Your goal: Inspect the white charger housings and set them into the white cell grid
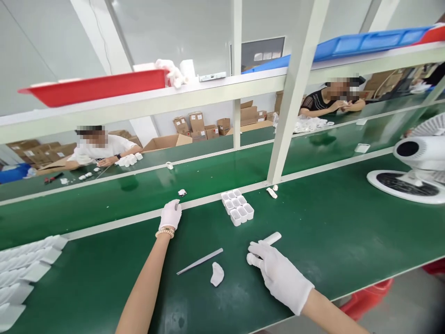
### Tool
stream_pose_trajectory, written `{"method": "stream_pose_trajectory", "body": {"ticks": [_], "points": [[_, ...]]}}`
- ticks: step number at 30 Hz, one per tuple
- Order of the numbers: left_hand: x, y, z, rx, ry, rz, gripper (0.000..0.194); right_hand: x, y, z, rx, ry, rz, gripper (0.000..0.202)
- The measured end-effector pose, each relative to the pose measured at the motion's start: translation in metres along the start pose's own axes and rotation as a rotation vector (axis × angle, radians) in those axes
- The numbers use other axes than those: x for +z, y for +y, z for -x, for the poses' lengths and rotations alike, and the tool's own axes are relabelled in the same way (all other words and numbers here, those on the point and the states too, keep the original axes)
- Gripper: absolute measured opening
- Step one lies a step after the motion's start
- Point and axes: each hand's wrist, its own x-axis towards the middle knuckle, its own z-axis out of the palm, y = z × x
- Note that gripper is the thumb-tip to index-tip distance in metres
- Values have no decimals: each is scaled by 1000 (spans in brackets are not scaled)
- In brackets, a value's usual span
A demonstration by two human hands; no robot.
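Observation:
My left hand [171,215], in a white glove, reaches to the pale rail along the green conveyor. Its fingers are slightly apart and hold nothing that I can see. Just beyond the fingertips lies a small white and black part [182,192]. My right hand [278,273], also gloved, is low over the bench with its fingers curled over a white bar-shaped piece [273,238]; one end of the piece is hidden beneath them. Between my hands lie tweezers [200,261] and a crumpled white finger-shaped piece [217,274]. Several small white open boxes [238,207] stand grouped ahead.
Stacked white cases [26,264] line the left. A white fan [413,167] stands at right. A shelf on white posts [290,93] crosses above, bearing a red tray [100,88] and blue trays [368,44]. Two people [104,148] work across the conveyor [215,169].

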Motion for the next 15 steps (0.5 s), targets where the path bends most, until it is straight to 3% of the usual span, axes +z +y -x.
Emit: {"method": "stream_pose_trajectory", "body": {"ticks": [5, 10, 13, 15], "points": [[-4, 1, 2, 11, 3, 6, 35, 19, -5, -6, -72, 156, 79, 46], [-6, 3, 5, 17, 20, 46, 34, 18, -14, 7, -97, 147, 255, 50], [-8, 24, 16, 90, -15, 149, 33, 9, -14, 17, -152, 182, 327, 44], [-9, 53, 29, 197, -131, 234, 32, 6, -14, 15, -167, 195, 334, 40]]}}
